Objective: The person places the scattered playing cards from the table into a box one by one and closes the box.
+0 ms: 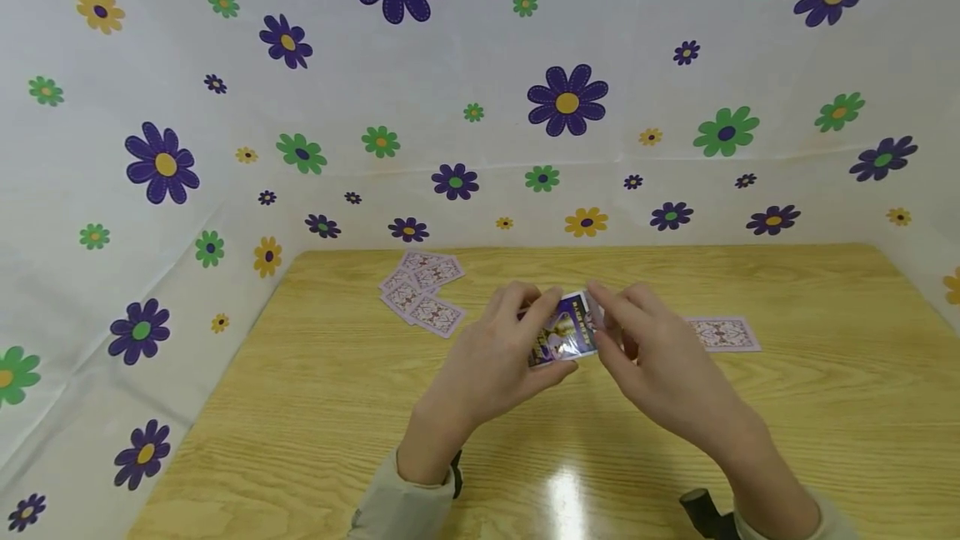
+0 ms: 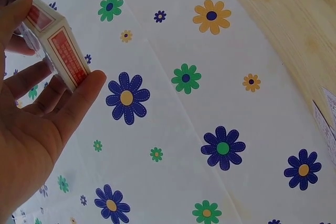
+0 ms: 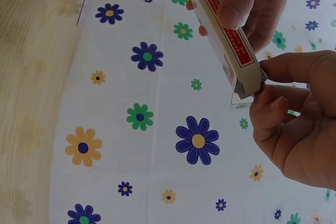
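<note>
Gripping one card box, two hands; five loose cards leftward.

Glossy wooden table against white sheeting with printed flowers.

The counter is light wood-grain laminate with a smooth, semi-gloss finish; a bright glare patch shows near its front edge. The card box is printed cardboard with a glossy face. The loose cards are coated paper with a patterned print. The backdrop sheet is thin, creased, flower-printed plastic film.
</note>
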Action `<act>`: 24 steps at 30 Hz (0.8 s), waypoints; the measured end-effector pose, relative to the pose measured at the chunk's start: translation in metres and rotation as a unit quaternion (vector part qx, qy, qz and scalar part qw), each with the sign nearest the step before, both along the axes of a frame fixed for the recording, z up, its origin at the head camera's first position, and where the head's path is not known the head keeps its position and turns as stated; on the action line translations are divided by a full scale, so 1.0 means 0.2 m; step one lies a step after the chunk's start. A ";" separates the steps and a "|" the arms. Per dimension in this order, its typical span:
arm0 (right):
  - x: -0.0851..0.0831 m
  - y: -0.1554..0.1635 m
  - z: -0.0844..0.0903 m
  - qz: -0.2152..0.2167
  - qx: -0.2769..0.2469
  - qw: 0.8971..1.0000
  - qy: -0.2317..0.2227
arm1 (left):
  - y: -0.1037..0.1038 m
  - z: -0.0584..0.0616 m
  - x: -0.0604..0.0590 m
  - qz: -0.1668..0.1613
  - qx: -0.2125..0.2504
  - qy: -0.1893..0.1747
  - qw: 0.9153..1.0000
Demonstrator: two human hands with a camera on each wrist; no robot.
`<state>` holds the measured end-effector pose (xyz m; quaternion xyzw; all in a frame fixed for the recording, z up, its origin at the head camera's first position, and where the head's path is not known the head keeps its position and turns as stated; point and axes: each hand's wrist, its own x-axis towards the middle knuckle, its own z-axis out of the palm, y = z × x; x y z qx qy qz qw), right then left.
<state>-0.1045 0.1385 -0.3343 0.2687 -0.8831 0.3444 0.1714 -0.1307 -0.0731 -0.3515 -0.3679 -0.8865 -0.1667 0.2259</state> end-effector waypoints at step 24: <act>0.00 0.02 0.01 0.013 0.004 0.999 -0.045 | 0.00 -0.01 0.00 0.010 -0.012 0.000 1.000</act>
